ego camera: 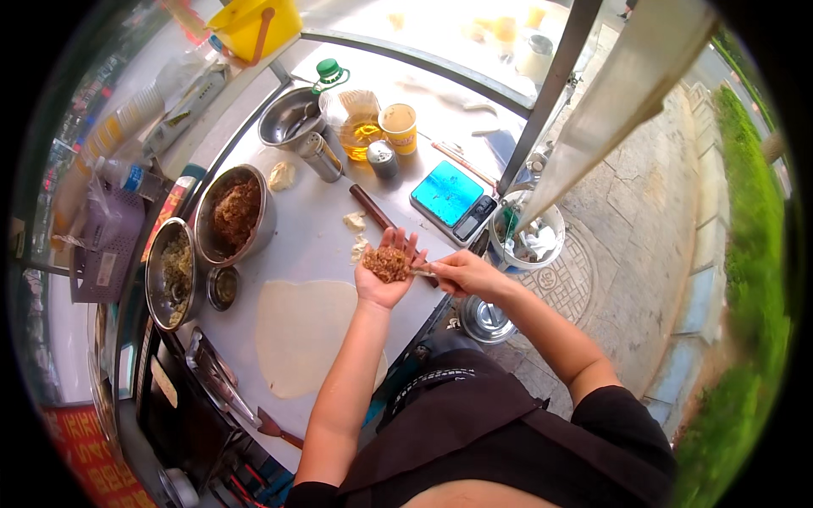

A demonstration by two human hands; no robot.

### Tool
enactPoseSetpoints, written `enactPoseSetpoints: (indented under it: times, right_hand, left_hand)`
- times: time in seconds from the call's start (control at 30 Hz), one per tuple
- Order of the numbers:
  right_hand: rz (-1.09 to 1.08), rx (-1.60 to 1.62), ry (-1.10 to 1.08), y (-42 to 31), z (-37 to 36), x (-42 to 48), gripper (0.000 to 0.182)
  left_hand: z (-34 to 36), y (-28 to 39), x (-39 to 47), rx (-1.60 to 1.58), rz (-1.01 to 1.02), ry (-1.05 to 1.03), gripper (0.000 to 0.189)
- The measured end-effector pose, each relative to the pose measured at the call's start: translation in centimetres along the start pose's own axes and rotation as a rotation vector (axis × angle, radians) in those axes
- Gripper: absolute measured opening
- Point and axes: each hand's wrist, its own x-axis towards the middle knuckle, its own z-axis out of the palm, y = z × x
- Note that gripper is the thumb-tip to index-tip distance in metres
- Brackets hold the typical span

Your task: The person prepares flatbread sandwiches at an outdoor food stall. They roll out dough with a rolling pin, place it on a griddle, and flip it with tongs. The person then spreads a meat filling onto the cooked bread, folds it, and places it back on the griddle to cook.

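My left hand (389,289) is palm up above the work board, cupping a lump of brown minced filling (386,263). In my right hand (467,274) is the handle of a thin utensil (419,272), whose tip meets the edge of that lump. Below and left of my hands, a rolled-out sheet of dough (305,336) lies flat, partly hidden by my left forearm. A dark wooden rolling pin (371,206) rests beyond my hands, running partly behind them. Small dough pieces (354,221) sit beside it. More brown filling (236,213) fills a steel bowl (267,222) at the left.
Another steel bowl (151,279) holds chopped pale filling. Toward the back stand a bottle of yellow oil (359,136), a paper cup (400,130), metal shakers (383,162) and a digital scale (448,193). A waste bucket (546,254) stands off the right edge; tongs (238,394) lie front left.
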Motion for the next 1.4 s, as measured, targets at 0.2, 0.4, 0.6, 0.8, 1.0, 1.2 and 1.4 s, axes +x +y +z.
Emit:
enactPoseSetpoints:
  times: [0.2, 0.4, 0.6, 0.8, 1.0, 1.2, 1.4]
  right_hand:
    - [-0.207, -1.029, 0.772, 5.8, -6.9, 4.3, 0.052]
    - [-0.069, -1.216, 0.816, 6.6, -8.9, 5.6, 0.059]
    - [-0.165, -1.253, 0.823, 6.3, -9.3, 4.7, 0.054]
    - [-0.083, -0.335, -0.241, 0.7, 4.8, -2.2, 0.044]
    - [-0.066, -0.139, -0.241, 1.3, 8.6, -2.3, 0.032]
    - [-0.161, -0.13, -0.15, 1.5, 9.4, -1.4, 0.026]
    - [-0.013, -0.007, -0.242, -0.5, 9.9, -1.1, 0.024]
  left_hand:
    - [-3.0, 2.5, -3.1, -0.003, 0.047, 0.146, 0.041]
    - [-2.5, 3.0, -6.6, 0.062, 0.082, 0.162, 0.041]
    - [-0.4, 2.4, -7.8, 0.168, 0.071, 0.1, 0.035]
    - [-1.1, 3.1, -8.8, 0.148, 0.122, -0.033, 0.039]
    - [-1.0, 4.0, -9.3, 0.106, 0.158, -0.045, 0.04]
    - [-1.1, 4.5, -9.4, 0.177, 0.148, -0.11, 0.042]
    - [-1.5, 5.0, -9.9, 0.019, 0.246, -0.155, 0.046]
